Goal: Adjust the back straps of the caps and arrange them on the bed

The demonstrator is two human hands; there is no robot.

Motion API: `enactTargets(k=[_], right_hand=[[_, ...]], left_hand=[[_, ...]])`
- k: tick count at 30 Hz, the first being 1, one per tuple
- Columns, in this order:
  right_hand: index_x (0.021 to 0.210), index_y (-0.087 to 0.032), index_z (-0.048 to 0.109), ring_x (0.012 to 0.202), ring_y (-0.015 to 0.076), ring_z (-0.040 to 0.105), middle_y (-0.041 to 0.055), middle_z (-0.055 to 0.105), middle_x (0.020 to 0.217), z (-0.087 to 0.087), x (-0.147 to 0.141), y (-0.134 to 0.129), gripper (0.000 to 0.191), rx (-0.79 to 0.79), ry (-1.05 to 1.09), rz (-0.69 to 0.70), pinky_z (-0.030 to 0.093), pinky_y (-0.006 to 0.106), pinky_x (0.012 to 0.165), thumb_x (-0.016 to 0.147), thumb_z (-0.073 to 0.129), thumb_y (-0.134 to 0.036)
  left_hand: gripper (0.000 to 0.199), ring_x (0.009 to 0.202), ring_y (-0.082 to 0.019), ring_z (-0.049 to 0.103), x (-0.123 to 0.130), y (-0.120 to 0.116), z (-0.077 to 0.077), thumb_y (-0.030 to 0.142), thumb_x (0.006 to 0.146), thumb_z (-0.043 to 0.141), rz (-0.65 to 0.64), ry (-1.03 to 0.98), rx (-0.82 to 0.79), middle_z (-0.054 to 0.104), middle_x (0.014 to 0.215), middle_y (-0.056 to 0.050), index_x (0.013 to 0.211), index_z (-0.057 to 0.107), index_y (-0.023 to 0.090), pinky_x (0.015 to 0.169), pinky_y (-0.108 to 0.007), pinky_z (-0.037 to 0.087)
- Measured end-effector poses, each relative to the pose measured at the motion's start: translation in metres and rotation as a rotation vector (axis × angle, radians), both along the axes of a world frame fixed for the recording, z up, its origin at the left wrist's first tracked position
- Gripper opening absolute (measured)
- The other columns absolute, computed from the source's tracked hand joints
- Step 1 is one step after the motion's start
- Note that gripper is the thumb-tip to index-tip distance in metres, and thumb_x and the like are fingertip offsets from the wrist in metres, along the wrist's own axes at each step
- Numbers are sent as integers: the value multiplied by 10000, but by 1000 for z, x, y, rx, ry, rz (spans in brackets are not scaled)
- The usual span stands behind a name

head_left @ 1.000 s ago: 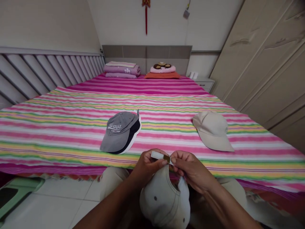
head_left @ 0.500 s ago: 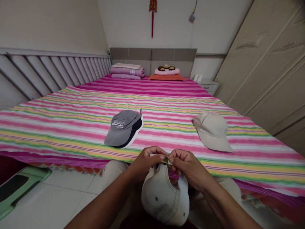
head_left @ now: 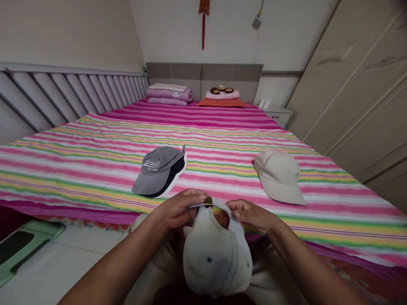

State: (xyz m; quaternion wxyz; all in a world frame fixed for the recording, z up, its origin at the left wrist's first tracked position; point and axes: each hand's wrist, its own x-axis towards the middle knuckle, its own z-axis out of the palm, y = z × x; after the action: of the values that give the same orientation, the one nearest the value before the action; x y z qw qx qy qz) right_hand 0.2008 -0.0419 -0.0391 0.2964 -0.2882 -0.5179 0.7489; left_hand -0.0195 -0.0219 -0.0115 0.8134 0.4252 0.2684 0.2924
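Observation:
A pale grey baseball cap point(head_left: 213, 262) hangs between my hands over my lap, its back opening facing up and away. My left hand point(head_left: 181, 207) pinches the strap end beside the brass-coloured buckle point(head_left: 207, 202). On the opening's other side, my right hand point(head_left: 251, 215) grips the cap's edge where the strap point(head_left: 222, 206) joins it. Left of centre on the bed lies a stack of caps: a grey cap with white lettering point(head_left: 159, 165) on top, a dark one point(head_left: 173, 176) and a white one below. A beige cap point(head_left: 280, 173) rests on the right.
The bed has a striped sheet point(head_left: 104, 152). Folded purple bedding point(head_left: 170, 94) and an orange pillow point(head_left: 222, 103) lie by the headboard point(head_left: 229, 74). A green stool point(head_left: 30, 245) stands on the floor at left. A wardrobe point(head_left: 349, 84) flanks the right.
My hands, close together at the buckle before, have moved apart. The strap now spans the opening with the buckle by my left hand. The view has shifted slightly.

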Motion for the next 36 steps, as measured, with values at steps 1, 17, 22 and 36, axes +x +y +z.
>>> enactTargets(k=[1, 17, 22, 36], right_hand=[[751, -103, 609, 541, 92, 490, 7, 576, 634, -5, 2, 0, 325, -16, 24, -13, 358, 218, 520, 639, 684, -398], [600, -138, 562, 451, 93, 423, -3, 508, 495, 7, 9, -19, 257, -32, 350, -289, 312, 220, 457, 663, 668, -363], [595, -129, 580, 441, 86, 424, -4, 509, 491, 8, 10, -22, 257, -49, 351, -306, 311, 215, 452, 637, 687, -359], [607, -135, 572, 461, 81, 440, -5, 525, 525, 12, 7, -16, 231, -58, 334, -279, 323, 200, 463, 643, 688, -331]], left_hand=[[183, 547, -87, 478, -1, 2, 0, 272, 624, 669, 9, -3, -15, 499, 582, 8, 669, 583, 117, 544, -214, 364], [189, 446, -54, 409, 13, -3, -6, 248, 588, 687, -7, 14, -46, 475, 491, 17, 597, 598, 81, 457, -186, 299], [189, 442, -71, 437, 13, -9, -3, 257, 595, 677, -9, 3, -1, 516, 499, 1, 589, 585, 92, 468, -202, 316], [150, 420, -84, 497, 19, -8, -13, 187, 549, 712, 13, -30, -116, 584, 497, -18, 563, 593, 98, 447, -195, 345]])
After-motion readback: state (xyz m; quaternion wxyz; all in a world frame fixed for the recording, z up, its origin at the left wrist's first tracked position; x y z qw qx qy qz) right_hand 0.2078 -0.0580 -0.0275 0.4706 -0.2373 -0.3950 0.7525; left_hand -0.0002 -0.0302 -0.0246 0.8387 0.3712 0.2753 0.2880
